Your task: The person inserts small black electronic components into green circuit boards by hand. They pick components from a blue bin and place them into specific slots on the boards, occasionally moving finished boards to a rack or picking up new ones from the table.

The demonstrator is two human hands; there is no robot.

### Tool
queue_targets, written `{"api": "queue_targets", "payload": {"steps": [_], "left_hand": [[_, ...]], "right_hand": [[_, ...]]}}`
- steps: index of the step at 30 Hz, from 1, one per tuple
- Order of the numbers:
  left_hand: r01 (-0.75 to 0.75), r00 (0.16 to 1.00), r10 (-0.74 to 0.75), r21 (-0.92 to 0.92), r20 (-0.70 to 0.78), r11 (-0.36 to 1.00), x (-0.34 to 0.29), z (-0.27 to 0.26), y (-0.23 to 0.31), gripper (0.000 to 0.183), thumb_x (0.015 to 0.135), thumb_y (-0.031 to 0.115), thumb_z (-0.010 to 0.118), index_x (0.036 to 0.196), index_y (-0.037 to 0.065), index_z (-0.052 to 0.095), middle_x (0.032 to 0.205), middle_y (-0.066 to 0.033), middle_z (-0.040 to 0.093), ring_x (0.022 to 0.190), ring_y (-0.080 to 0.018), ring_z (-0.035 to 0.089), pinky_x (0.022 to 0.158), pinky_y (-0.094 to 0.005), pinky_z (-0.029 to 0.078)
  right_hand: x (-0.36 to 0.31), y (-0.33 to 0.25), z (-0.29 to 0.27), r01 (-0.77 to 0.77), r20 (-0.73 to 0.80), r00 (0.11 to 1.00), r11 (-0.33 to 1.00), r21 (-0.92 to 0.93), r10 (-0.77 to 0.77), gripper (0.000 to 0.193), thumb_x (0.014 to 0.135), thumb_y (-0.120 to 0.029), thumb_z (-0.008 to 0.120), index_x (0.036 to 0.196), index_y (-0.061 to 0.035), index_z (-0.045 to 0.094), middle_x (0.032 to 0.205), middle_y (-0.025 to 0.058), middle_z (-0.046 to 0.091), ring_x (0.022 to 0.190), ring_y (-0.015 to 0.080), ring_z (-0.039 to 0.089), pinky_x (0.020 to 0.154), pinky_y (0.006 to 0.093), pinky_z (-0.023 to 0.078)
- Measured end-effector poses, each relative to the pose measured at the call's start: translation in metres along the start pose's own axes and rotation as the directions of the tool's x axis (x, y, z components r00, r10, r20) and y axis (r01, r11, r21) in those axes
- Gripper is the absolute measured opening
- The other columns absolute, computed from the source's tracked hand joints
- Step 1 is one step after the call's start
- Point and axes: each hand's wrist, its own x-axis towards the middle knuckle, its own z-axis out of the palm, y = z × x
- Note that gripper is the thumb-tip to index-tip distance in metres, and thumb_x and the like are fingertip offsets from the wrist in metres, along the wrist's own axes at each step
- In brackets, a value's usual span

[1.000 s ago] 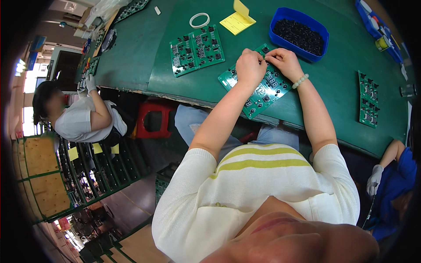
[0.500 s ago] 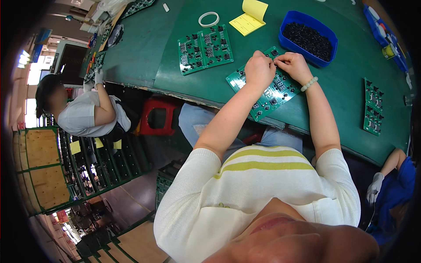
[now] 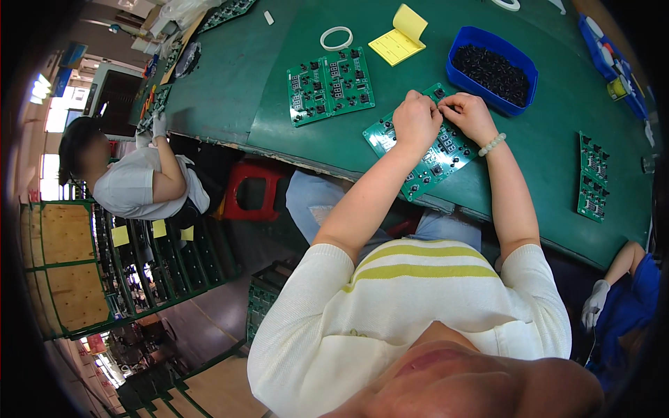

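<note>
A green circuit board (image 3: 426, 159) with small black parts lies on the green table (image 3: 279, 63) in front of me. My left hand (image 3: 416, 120) rests on the board's far half, fingers curled down onto it. My right hand (image 3: 472, 115), with a white bead bracelet at the wrist, pinches at the board's far edge beside the left hand. Whether a small part sits between the fingertips is hidden. Just beyond the hands stands a blue tray (image 3: 524, 66) full of small black parts.
A second green circuit board (image 3: 330, 85) lies to the left, another (image 3: 594, 176) to the right. A yellow notepad (image 3: 399, 40) and a white ring (image 3: 336, 37) lie farther back. A person in white (image 3: 139, 182) sits at left by a red stool (image 3: 248, 191); a gloved hand (image 3: 594, 302) shows at right.
Both hands stay together on the board with little shift between them. The whole scene has slid a little lower and to the right in the picture as my head moved.
</note>
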Motion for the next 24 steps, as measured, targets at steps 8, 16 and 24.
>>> {"api": "queue_targets", "payload": {"steps": [8,16,24], "left_hand": [[0.105,0.98,-0.112,0.051,0.166,0.993,0.009,-0.006,0.002,0.007,0.071,0.014,0.073,0.07,0.008,0.072,0.087,-0.0135,0.064,0.079,-0.0328,0.066,0.07,-0.0425,0.054],[0.24,0.865,-0.257,0.095,0.43,0.966,0.035,-0.019,0.006,0.009,0.071,0.018,0.075,0.072,0.008,0.073,0.085,-0.0141,0.068,0.076,-0.0321,0.067,0.072,-0.0409,0.055],[0.058,0.949,-0.062,-0.022,-0.31,0.998,0.017,-0.066,-0.075,0.03,0.081,0.006,0.063,0.111,0.003,0.064,0.091,-0.0117,0.067,0.09,-0.0334,0.059,0.085,-0.0426,0.044]], "right_hand": [[0.001,-0.004,-0.002,0.01,0.029,1.0,1.0,-0.007,-0.01,0.014,0.081,-0.015,0.07,0.091,-0.0064,0.074,0.077,0.011,0.065,0.065,0.0247,0.061,0.062,0.035,0.048],[-0.005,0.003,0.006,0.097,-0.116,0.988,0.995,-0.029,-0.099,0.015,0.083,-0.013,0.071,0.094,-0.0036,0.073,0.07,0.0073,0.057,0.058,0.0151,0.051,0.055,0.0306,0.04],[0.0,0.017,0.013,0.236,-0.581,0.813,0.937,0.257,-0.046,0.024,0.099,-0.019,0.054,0.113,-0.0039,0.066,0.071,-0.0032,0.056,0.059,0.0056,0.047,0.054,0.0248,0.038]]}}
